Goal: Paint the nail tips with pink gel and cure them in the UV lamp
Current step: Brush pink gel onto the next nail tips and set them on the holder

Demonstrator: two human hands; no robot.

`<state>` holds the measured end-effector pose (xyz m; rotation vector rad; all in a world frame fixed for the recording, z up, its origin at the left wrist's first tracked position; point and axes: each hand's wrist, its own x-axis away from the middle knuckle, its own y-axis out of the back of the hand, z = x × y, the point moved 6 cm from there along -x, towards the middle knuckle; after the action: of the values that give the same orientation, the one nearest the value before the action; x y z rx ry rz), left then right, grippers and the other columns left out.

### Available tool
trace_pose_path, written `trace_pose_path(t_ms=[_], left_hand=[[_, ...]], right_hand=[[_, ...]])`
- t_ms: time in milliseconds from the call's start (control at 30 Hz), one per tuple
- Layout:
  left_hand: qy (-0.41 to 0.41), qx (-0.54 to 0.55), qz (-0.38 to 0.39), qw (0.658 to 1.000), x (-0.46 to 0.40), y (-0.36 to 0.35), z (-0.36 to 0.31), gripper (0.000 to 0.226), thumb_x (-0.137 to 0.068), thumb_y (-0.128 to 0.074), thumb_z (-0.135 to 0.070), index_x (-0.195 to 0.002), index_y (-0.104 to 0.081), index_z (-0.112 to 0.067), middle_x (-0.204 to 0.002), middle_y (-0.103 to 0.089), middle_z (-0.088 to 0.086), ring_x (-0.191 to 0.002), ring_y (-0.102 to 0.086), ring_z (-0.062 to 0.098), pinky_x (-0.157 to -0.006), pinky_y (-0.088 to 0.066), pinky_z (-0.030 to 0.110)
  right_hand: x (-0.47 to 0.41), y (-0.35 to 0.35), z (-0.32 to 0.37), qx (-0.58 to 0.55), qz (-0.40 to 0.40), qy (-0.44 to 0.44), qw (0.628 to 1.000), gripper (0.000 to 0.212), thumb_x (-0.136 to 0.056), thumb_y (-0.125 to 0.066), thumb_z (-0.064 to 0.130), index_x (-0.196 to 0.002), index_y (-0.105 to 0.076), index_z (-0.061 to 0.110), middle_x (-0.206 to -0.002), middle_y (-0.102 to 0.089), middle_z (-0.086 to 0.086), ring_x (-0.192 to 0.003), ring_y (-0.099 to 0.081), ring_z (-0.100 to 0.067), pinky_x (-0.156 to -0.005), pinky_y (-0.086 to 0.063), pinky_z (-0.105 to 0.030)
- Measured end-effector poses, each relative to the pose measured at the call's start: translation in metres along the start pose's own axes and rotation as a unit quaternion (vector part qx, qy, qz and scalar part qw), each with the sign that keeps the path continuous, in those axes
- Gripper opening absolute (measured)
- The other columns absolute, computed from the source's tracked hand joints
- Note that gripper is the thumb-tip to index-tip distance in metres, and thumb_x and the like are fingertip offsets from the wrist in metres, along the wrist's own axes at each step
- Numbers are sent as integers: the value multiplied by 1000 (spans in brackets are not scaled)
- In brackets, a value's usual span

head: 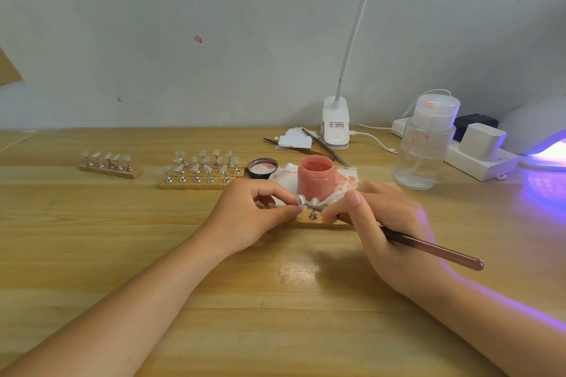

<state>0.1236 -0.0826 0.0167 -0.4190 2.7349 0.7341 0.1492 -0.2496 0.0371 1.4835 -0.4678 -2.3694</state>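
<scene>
Centre of wooden table (92, 254): left hand (245, 217) pinches a clear nail tip (301, 201) on its metal stand; right hand (389, 223) grips the brush (428, 246), bristle end at that tip. Hands cover most of the wooden strip (309, 222) under the stand. Open pink gel jar (315, 176) sits just behind on a stained paper towel (343, 182), its lid (262, 167) to the left. Two more racks of clear tips (199, 167) farther left. UV lamp (539, 131) glows violet at far right, clear pump bottle (424, 144) between it and the jar. Clip lamp (335, 122) and tweezers (324, 145) behind.
</scene>
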Motion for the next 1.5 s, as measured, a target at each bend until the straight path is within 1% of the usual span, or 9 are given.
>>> trace_pose_path(t_ms=[333, 467, 633, 767, 900, 1000, 1267, 1433, 1500], left_hand=[[18, -33, 19, 999, 0, -3, -1, 20, -70, -76, -14, -63, -67, -31, -53, -59, -20, -53, -47, -4, -53, -35, 6], [42, -39, 24, 998, -2, -3, 3, 16, -70, -76, -12, -67, -69, -26, -72, -67, -9, -66, -51, 2, -63, -40, 13], [73, -71, 52, 993, 0, -2, -1, 19, -71, -76, -16, -83, -66, -27, -76, -62, -19, -71, -51, 0, -62, -37, 3], [-30, -176, 37, 983, -3, -1, -31, 34, -66, -75, -39, -93, -55, -42, -97, -55, -23, -88, -48, -7, -77, -36, 10], [-162, -363, 22, 917, -1, -34, -63, 33, -71, -62, -57, -97, -61, -37, -101, -52, -22, -100, -42, 0, -82, -19, 27], [-166, -454, 26, 875, -6, -63, -65, 43, -78, -51, -62, -111, -58, -34, -114, -47, -16, -112, -34, 10, -85, -10, 30], [-162, -383, 44, 908, -14, -84, -64, 15, -82, -62, -42, -93, -62, -32, -99, -52, -17, -105, -31, 8, -87, -10, 30], [-159, -350, 38, 922, -16, -82, -67, 7, -80, -66, -37, -80, -64, -30, -68, -32, -21, -82, -15, 2, -76, -10, 25], [-146, -350, 49, 924, -18, -82, -65, 8, -81, -65, -38, -76, -59, -33, -74, -37, -18, -93, -18, 9, -74, -8, 23]], right_hand=[[-2, 12, -8, -85, -79, -63, 991, 36, -95, -33, 26, -76, -64, 30, -72, -66, 9, -74, -62, -17, -70, -48, -46], [0, 22, -22, -131, -131, -115, 976, 39, -94, -32, 30, -77, -66, 21, -73, -67, 0, -75, -64, -8, -72, -48, -21], [2, 28, -35, -150, -167, -171, 959, 42, -95, -37, 34, -74, -69, 16, -72, -69, 0, -74, -65, -7, -74, -49, -21], [1, 32, -43, -170, -196, -204, 944, 42, -94, -33, 28, -70, -68, 20, -66, -69, 4, -71, -64, -2, -68, -45, -12], [2, 36, -49, -176, -215, -230, 933, 45, -99, -33, 25, -70, -67, 19, -66, -69, 8, -62, -62, -2, -60, -43, -10], [4, 38, -53, -181, -230, -254, 922, 48, -101, -31, 21, -69, -67, 15, -64, -69, 4, -55, -62, -6, -58, -44, -10], [3, 36, -55, -198, -231, -261, 916, 48, -101, -32, 20, -68, -66, 15, -59, -68, 7, -54, -64, -9, -56, -46, -13], [3, 36, -56, -197, -221, -269, 916, 47, -101, -32, 21, -69, -66, 16, -59, -67, 7, -51, -62, -9, -54, -45, -12], [3, 36, -56, -193, -222, -272, 916, 47, -101, -32, 21, -69, -66, 16, -58, -67, 8, -51, -62, -9, -54, -45, -12]])
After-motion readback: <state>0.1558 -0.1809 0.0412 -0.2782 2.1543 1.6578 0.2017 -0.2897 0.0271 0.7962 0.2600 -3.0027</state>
